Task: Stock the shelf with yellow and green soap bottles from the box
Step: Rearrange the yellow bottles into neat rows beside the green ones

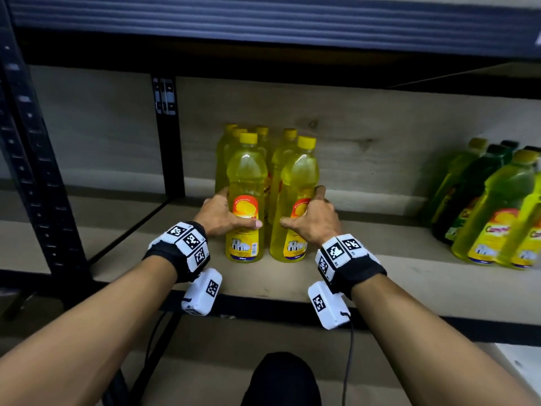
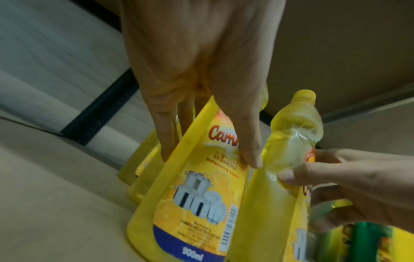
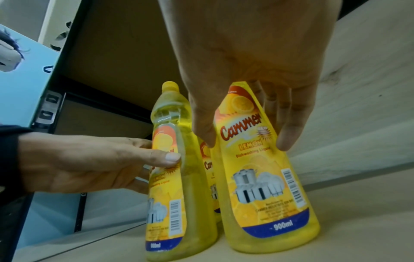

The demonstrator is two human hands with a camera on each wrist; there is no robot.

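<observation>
Shelf (image 1: 366, 259) bottles (image 1: 247, 197) (image 1: 295, 200) hide fingers clamped round each; green bottles (image 1: 480, 194) blur.

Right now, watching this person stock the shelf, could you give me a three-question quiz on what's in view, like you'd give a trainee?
1. True or false: the left hand and the right hand each hold a yellow bottle standing on the shelf board.
2. Where do the green bottles stand? A) behind the yellow ones B) at the right end of the shelf C) on the shelf above
3. Fill in: the flavour word printed on the right-hand yellow bottle label is ____.

Key: 1 true; 2 B; 3 Lemon. The left-hand yellow bottle carries the same label.
</observation>
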